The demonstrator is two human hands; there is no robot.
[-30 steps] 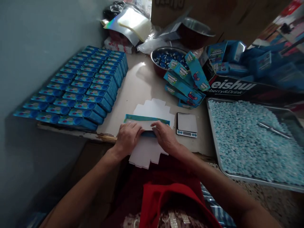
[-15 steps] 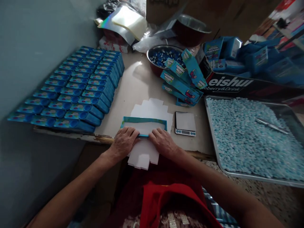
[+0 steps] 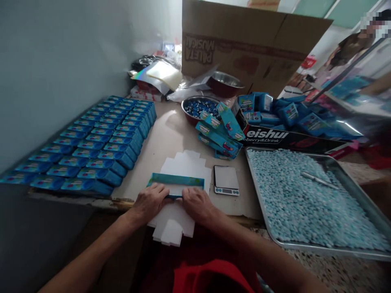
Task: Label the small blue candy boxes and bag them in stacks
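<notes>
Left hand [image 3: 152, 197] and right hand [image 3: 195, 202] are clamped on the near wall of the blue box [image 3: 179, 179] — uneven pressure could crease it, or nudge the overhanging white cards [image 3: 169, 230] loose.

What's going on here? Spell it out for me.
A person's left hand and right hand both grip the near wall of an open blue carton, its white inside showing. It sits over white cut card. To the right are a small scale and a metal tray of pale blue pieces; rows of blue packages stand at left.
</notes>
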